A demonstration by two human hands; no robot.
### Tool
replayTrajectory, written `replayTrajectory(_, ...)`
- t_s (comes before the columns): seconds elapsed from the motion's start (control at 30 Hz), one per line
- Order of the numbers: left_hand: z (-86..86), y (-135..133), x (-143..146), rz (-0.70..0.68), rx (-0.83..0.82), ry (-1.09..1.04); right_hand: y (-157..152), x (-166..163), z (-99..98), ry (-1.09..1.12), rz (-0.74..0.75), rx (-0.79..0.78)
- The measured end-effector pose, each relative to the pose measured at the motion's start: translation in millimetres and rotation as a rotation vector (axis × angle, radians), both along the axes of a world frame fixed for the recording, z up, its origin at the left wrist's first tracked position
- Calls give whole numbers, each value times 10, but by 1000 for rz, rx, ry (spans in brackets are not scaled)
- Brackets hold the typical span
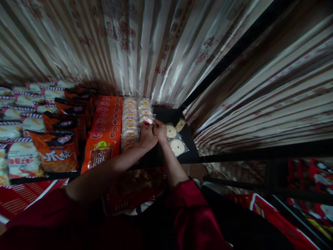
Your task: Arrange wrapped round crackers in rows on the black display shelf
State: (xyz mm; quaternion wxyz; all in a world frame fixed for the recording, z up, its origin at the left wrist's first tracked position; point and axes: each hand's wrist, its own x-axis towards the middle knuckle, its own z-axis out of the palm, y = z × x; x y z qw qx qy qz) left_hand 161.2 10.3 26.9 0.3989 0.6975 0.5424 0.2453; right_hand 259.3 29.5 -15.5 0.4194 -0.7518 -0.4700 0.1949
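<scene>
At the front of the shorter of two rows of clear-wrapped round cakes [130, 119], the person's left hand [147, 139] appears to pinch the near side of a wrapped round cake [146, 119]. The right hand [160, 131] is just beside it, fingers curled; whether its grip pinches the wrapper cannot be told. Working from both sides probably keeps the slippery packet steady and lined up. The rows run from the far edge of the black surface [169, 114] toward the near edge, overlapping, likely to save room and show each front. Orange boxes [104, 114] flank them on the left. Two loose wrapped cakes [177, 147] lie flat toward the right edge, perhaps for easy reach.
</scene>
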Motion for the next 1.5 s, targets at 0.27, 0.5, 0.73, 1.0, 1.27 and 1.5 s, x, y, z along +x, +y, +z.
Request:
replayTrajectory(0.27, -83, 43, 28, 25, 34, -47, 22, 7, 10, -72, 6, 1)
replayTrajectory(0.5, -38, 46, 11, -10, 28, 29, 39, -1, -21, -133, 1, -4)
replayTrajectory(0.73, -120, 59, 44, -6, 16, 17, 70, 3, -86, -75, 10, 14)
replayTrajectory(1.0, -160, 60, 38, -38, 83, 19, 28, -25, -79, -126, 21, 4)
replayTrajectory(1.27, -86, 64, 8, -75, 83, 21, 41, -51, -80, -136, 54, -44)
replayTrajectory(1.5, -33, 22, 35, -84, 77, 32, 25, -47, -68, -240, 61, -50)
